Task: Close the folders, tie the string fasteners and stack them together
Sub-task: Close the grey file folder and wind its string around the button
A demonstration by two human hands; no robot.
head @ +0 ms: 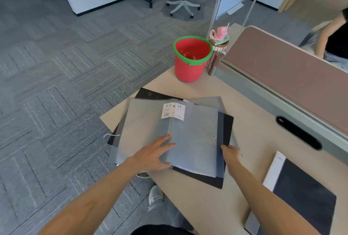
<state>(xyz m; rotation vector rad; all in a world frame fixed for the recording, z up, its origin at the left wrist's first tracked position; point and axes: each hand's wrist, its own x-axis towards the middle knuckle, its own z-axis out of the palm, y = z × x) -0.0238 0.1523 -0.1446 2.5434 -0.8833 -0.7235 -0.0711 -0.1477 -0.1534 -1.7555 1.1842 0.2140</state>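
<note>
Pressing top folder (192,140): L hand (156,156) flat, R hand (230,152) grip clamped on edge.

The room is bright, with soft, even light all over. The shadows are faint: only a weak one lies under the folders (190,140) on the desk (250,127) and beside the red bucket (190,61). Nothing shines hard, though the see-through folder covers look a bit milky. The whole picture is slightly soft and not very sharp. The right hand (230,153) looks smeared, and the small print on the white label (173,111) is too fuzzy to read. Near the edges, straight lines bend and things look stretched, like the floor tiles (56,84).
</note>
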